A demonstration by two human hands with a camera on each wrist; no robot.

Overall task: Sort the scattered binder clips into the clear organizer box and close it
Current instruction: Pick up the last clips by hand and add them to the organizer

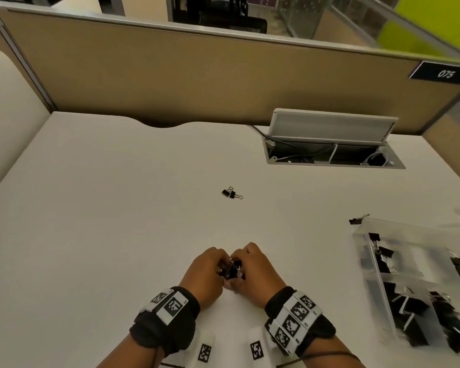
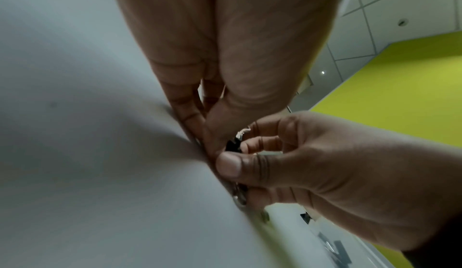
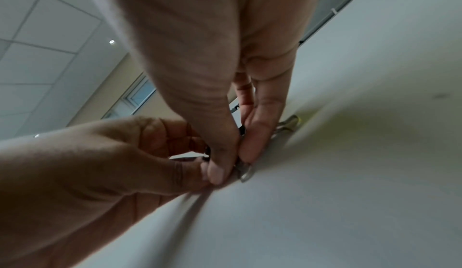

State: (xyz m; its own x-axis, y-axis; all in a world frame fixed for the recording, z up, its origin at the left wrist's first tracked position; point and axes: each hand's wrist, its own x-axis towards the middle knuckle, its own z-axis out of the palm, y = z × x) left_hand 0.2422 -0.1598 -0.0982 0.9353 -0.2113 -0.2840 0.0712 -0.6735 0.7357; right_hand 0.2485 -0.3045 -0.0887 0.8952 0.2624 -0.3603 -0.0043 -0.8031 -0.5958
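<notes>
Both hands are down low in the middle of the head view, knuckles nearly meeting over the white desk [image 1: 117, 195]. The left hand [image 1: 206, 272] and the right hand [image 1: 252, 269] are curled in toward each other, and wedged between their fingertips sits a small bunch of black clips [image 1: 233, 270], wire handles glinting. From the left wrist view, the right thumb [image 2: 232, 166] presses down at the desk surface with a wire loop [image 2: 240, 199] poking out just beneath it. From the right wrist, another silver loop [image 3: 245, 172] shows right under the pinching fingertips [image 3: 252, 147], flat against the desk. Fingers on both hands are bent tight round the bunch; how many clips are in there is hard to say, the hands cover most of it.

Further up, near the centre of the head view, two loose clips [image 1: 231, 193] lie touching each other, well apart from the hands. Over on the right edge sits the clear box [image 1: 367, 227], lid open, its compartments already holding plenty of black clips, though that side is blurred. One more stray clip [image 1: 357, 219] lies just beside the box's upper left corner. An open cable hatch [image 1: 329, 128] is set into the desk at upper right, by the tan partition [image 1: 197, 81].
</notes>
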